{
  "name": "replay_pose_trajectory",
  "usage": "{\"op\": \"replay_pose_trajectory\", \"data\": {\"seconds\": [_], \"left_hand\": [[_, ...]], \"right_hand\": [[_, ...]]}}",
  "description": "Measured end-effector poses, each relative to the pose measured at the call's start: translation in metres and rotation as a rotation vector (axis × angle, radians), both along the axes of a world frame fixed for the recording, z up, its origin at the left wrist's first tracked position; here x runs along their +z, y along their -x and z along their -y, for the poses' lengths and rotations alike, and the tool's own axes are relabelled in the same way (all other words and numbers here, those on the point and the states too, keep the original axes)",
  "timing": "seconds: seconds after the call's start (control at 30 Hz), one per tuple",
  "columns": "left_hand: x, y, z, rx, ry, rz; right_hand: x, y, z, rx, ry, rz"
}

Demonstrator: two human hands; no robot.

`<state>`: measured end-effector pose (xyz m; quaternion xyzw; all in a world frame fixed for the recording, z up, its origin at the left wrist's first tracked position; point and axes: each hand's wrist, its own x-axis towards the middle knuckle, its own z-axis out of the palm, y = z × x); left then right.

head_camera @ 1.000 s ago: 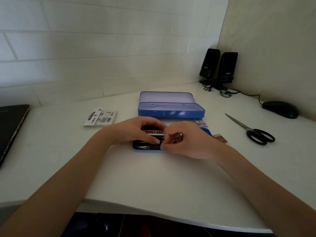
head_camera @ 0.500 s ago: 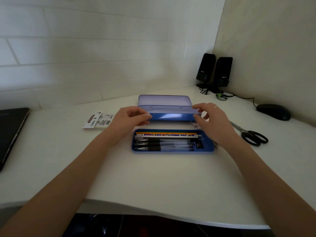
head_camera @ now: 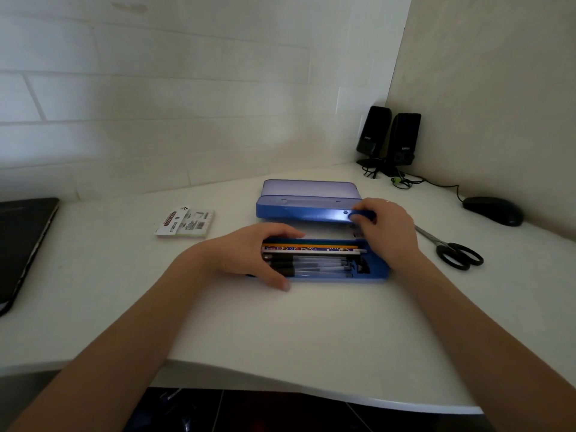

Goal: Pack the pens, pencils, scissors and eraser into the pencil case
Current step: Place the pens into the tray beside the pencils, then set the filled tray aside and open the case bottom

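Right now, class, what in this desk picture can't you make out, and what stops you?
- Head view: eraser not seen; right hand covers the desk behind the tray.
- Left end of the pens: under the left hand.
- Laptop: cut off by the left edge.
- Card packet print: too small.

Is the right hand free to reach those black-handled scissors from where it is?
Probably yes. The black-handled scissors lie alone on the white desk, just right of the right hand, with nothing between them. The hand would first have to leave the blue pencil case.
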<state>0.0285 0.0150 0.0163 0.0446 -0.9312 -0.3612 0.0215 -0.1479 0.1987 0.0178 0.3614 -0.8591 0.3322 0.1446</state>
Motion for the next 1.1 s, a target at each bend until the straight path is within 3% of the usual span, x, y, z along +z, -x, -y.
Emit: {"op": "replay_pose_trajectory", "data": {"seconds": [0.27,0.4,0.7,1.1], "left_hand": [[-0.007,-0.001,0.024,0.285,0.001,-0.151],[-0.009,-0.001,0.034,0.518,0.081,-0.142],[-0.012,0.002,0.041,0.997,0.290,-0.172],[-0.009,-0.008,0.056,1.170,0.282,-0.069]], "right_hand": [[0.016,-0.003,-0.014,-0.050,0.274,0.069],[0.020,-0.004,-0.015,-0.048,0.305,0.060],[0.017,-0.005,-0.015,0.091,0.164,0.101],[0.015,-0.027,-0.012,0.449,-0.091,0.240]]}}
